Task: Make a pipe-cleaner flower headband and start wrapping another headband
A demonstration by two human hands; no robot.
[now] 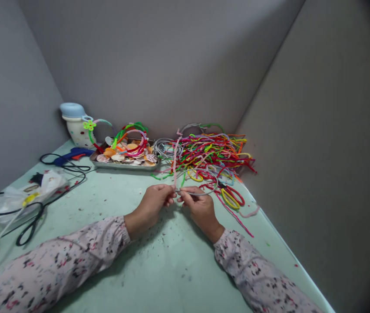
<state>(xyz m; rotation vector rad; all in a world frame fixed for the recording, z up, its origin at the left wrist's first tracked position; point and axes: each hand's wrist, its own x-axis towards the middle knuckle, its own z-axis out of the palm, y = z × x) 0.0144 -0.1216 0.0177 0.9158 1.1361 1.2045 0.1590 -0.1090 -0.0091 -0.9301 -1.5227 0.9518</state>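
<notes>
Over the middle of the table my two hands meet, fingertips almost touching. My left hand (155, 201) pinches a pale pink pipe cleaner (176, 152), whose free length stands upright with a small bend at the top. Between the fingers of my right hand (201, 209) is a thin grey wire ring (216, 181), its loop extending to the right and behind the hand. The pipe cleaner's lower end meets the ring at the fingertips; whether it is wrapped round the wire is hidden by the fingers.
Behind lies a heap of coloured pipe cleaners (211, 152), with scissors (232, 198) in front. A metal tray (123, 166) holds shells and wrapped rings. On the left are a white bottle (80, 130), a blue glue gun (72, 154), black cables (30, 230) and a plastic bag (50, 184).
</notes>
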